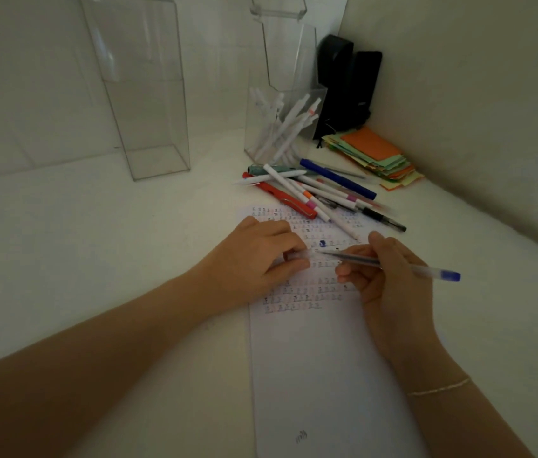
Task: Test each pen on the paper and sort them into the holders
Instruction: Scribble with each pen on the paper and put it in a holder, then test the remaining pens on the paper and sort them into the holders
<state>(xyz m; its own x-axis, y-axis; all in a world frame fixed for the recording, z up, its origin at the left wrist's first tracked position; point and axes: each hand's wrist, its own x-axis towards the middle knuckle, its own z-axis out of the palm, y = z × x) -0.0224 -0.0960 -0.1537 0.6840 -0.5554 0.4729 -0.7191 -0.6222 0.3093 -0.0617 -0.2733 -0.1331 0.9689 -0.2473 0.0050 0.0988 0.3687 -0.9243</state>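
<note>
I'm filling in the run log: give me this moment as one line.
stage: uncapping | right hand: holds pen | left hand: holds cap | holder: white pens | pile: waiting

Reaching in from the lower left with the left forearm, left hand (254,259) lying palm down, knuckles up, fingers (289,241) curling inward and pinching something small and pale at the tips. Coming in from the lower right with the right forearm, a thin bracelet showing at the wrist. Cupping the right hand (389,279) palm-left, gripping a thin shaft between thumb and fingertips.
</note>
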